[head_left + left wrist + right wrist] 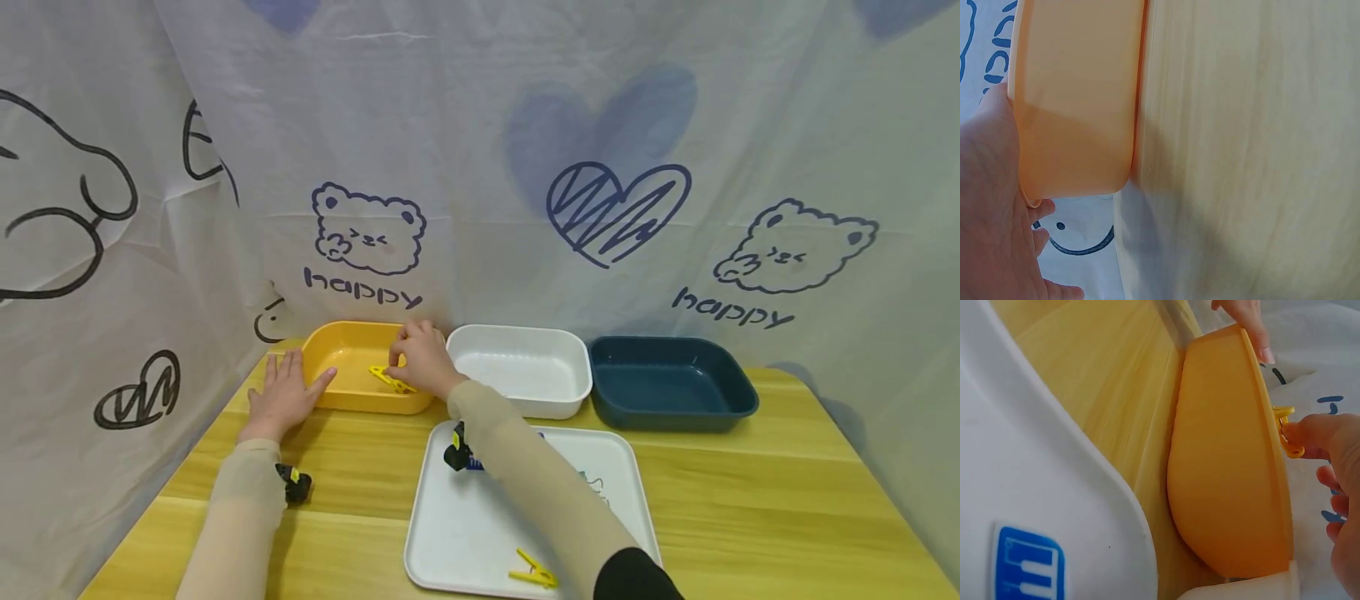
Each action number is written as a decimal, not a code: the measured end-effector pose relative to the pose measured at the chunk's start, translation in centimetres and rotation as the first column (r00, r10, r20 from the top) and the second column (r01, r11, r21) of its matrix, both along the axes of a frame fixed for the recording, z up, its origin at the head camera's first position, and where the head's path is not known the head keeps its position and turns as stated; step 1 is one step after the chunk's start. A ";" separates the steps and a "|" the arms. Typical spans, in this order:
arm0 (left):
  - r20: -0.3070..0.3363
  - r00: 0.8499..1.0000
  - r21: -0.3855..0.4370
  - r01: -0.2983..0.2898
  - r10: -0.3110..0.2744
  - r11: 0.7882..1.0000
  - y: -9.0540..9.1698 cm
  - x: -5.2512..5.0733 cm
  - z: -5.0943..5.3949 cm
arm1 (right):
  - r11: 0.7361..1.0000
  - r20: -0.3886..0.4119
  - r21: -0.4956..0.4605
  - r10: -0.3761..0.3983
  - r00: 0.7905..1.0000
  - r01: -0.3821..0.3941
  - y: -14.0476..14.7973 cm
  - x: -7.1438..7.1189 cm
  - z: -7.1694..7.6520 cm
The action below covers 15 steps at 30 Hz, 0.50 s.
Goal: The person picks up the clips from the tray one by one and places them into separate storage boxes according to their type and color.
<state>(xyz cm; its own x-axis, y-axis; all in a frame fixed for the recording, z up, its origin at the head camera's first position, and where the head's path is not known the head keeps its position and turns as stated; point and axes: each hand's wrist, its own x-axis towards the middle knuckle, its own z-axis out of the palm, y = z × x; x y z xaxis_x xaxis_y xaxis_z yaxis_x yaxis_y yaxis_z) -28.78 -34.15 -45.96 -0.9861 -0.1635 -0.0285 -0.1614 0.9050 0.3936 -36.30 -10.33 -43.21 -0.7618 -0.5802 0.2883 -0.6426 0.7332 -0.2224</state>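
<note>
My right hand (423,360) pinches a yellow clothespin (390,379) between thumb and fingertips above the yellow container (360,403). In the right wrist view that clothespin (1284,425) shows just past the container's rim. My left hand (283,396) rests against the container's left end, fingers spread and thumb over the rim. From the left wrist the container's outer wall (1079,112) is visible, with the hand (991,194) along its rim. A second yellow clothespin (536,573) lies near the front edge of the white tray (457,533).
Right of the yellow container stand a white container (517,375) and a dark teal container (675,408) in a row. The right forearm crosses over the white tray, covering part of its printed pattern. A patterned cloth (480,250) hangs behind the wooden table (750,500).
</note>
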 end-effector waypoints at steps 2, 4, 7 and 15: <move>-0.001 1.000 0.003 -0.004 0.004 1.000 0.0 0.1 0.1 | 1.000 0.009 0.014 -0.006 1.000 0.006 -0.3 -0.3 -0.3; -0.004 1.000 0.006 -0.004 0.004 1.000 0.0 0.1 0.1 | 1.000 0.027 0.027 -0.012 1.000 0.011 -0.5 -0.5 -0.5; -0.004 1.000 0.002 -0.004 0.004 1.000 0.0 0.0 0.0 | 0.999 0.046 0.046 -0.021 0.999 0.019 -0.8 -0.7 -0.8; -0.004 1.000 0.001 -0.006 0.006 1.000 -0.2 0.0 0.0 | 0.997 0.053 0.062 -0.048 0.997 0.045 -2.1 -0.8 -1.5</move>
